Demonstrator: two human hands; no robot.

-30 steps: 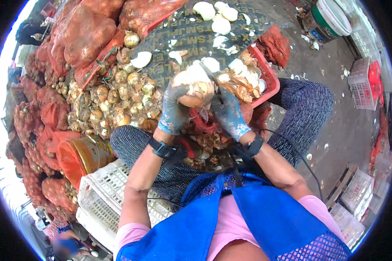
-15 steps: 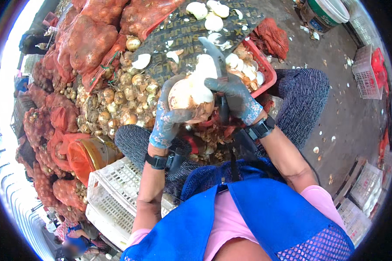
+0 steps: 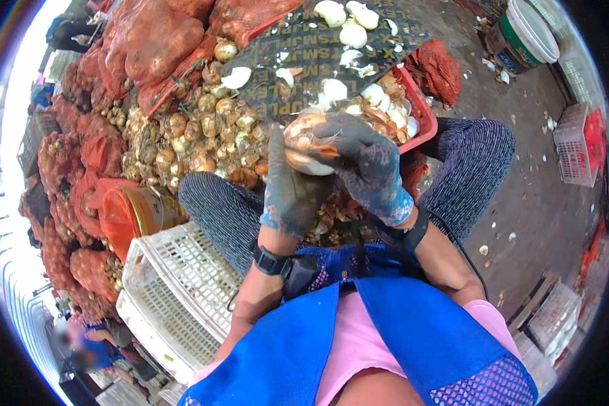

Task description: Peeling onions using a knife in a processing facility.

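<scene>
In front of my lap, both gloved hands hold a brown-skinned onion [image 3: 303,132], partly peeled, with pale flesh on its lower side and loose skin at its right. My left hand [image 3: 289,186], in a grimy grey-and-blue glove, supports it from the left and below. Curled over its top and right side is my right hand [image 3: 369,159], with several fingertips hidden. No knife shows in either hand now. Just beyond lies a peeled white onion [image 3: 334,89] on a dark printed board [image 3: 318,51]. Onion skins [image 3: 331,220] are heaped below my hands.
Unpeeled onions [image 3: 206,135] pile up at the left, before red mesh sacks [image 3: 149,44]. A red crate [image 3: 421,115] of peelings is at the right of the board. White crates [image 3: 176,287] and an orange-lined bucket [image 3: 132,216] stand left; a green-white bucket [image 3: 521,37] stands far right.
The knife in my right hand has gone from sight. That hand has moved over the onion, which is turned and shows more brown skin. A white onion now shows on the board.
</scene>
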